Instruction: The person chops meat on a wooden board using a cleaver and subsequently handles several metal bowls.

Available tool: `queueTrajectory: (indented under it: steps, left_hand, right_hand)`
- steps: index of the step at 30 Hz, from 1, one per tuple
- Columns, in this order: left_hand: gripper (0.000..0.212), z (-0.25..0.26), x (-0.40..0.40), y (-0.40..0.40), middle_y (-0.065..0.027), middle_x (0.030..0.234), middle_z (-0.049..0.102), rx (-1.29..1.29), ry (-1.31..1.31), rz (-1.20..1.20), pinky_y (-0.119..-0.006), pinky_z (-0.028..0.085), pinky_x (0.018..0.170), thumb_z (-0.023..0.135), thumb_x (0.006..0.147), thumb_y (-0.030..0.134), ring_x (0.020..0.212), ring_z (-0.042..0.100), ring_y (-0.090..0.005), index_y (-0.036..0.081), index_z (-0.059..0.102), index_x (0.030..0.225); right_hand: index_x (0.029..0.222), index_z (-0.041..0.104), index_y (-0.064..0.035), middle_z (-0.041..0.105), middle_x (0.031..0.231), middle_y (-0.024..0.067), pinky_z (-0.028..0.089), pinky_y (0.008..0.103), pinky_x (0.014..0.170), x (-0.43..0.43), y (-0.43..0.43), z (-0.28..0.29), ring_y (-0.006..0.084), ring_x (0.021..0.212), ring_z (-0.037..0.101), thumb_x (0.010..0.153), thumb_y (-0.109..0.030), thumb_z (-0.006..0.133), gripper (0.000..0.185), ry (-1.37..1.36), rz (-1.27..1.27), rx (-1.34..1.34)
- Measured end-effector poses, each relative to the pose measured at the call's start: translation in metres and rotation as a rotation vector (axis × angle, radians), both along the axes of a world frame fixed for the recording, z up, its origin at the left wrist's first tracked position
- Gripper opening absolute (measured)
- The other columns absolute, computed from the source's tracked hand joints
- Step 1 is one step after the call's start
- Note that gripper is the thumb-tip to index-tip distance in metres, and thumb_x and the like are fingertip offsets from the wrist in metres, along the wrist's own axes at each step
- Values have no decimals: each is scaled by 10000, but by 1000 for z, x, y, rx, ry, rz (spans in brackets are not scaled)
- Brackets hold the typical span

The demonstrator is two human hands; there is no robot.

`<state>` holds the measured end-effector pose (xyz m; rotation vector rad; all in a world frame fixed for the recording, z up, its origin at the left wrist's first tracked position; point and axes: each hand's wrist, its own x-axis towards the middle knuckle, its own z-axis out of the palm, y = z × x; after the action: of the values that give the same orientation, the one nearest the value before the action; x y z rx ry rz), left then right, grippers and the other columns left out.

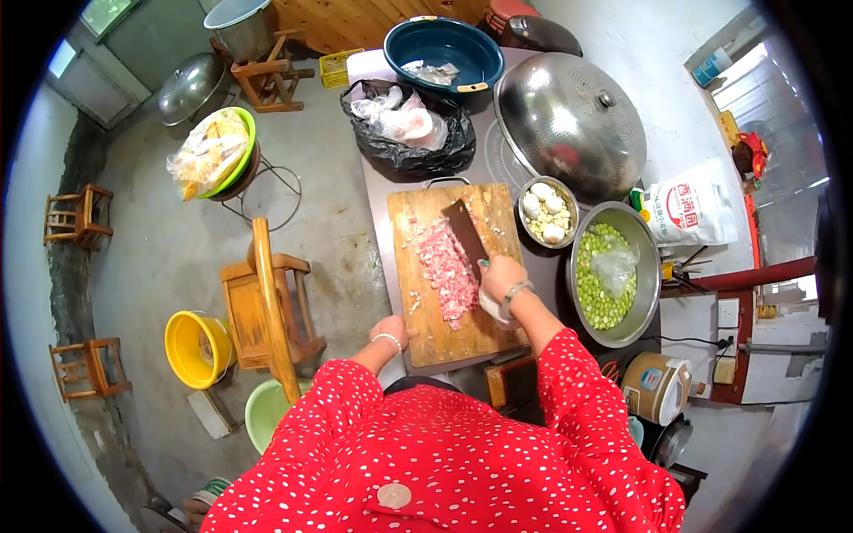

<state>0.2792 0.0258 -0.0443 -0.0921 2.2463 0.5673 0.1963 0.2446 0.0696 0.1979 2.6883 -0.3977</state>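
Note:
On the wooden cutting board [420, 346] lies a long heap of chopped pink meat [445, 273], with small bits scattered around it. My right hand [503, 278] is closed around the handle of a cleaver [464, 230]. Its dark blade rests along the heap's right side, tilted toward the board's far edge. Something white, perhaps a cloth [494, 308], shows under that hand. At the board's near left edge is my left hand [393, 331], gripping it with the thumb on top; the other fingers are partly hidden.
Right of the board stand a small metal bowl [522, 220] of garlic and white pieces and a large metal basin [652, 293] of green beans. Beyond are a domed lid [573, 120], a black plastic bag [400, 156] and a blue basin [493, 56]. A wooden chair [246, 320] stands left.

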Motion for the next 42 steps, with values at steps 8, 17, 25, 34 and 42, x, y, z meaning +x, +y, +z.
queueTrajectory:
  steps: [8,17,25,34,42]
  left_hand:
    - [355,6,0,0,-120,823,623,3,18,-12,-366,444,719,603,713,392,827,584,-272,68,622,856]
    - [346,-13,6,-5,-113,834,624,9,-8,15,-363,443,721,604,715,386,831,585,-264,77,621,871]
    - [342,-3,1,-1,-99,786,628,11,1,-19,-359,445,707,602,715,393,805,589,-265,82,617,857]
    - [340,4,5,-2,-107,814,623,2,53,-17,-375,441,711,589,725,392,814,584,-273,86,612,871]
    - [342,8,11,-1,-135,883,606,36,64,49,-385,439,725,594,720,381,860,567,-297,95,608,907]
  right_hand:
    - [920,541,-25,600,838,214,446,430,715,7,-6,-9,344,817,582,828,-267,451,274,25,-125,91]
    - [901,544,-26,600,821,203,442,431,704,-2,10,36,354,795,574,832,-265,449,266,27,-33,78]
    - [937,528,-25,600,837,212,440,441,709,8,21,-9,369,797,574,834,-279,435,289,-48,-36,95]
    - [954,522,-44,590,727,222,442,457,657,57,4,20,380,699,570,828,-300,448,295,-32,117,10]
    - [936,523,-41,582,715,223,432,462,626,87,-26,-9,388,678,561,826,-301,449,292,-92,116,-135]
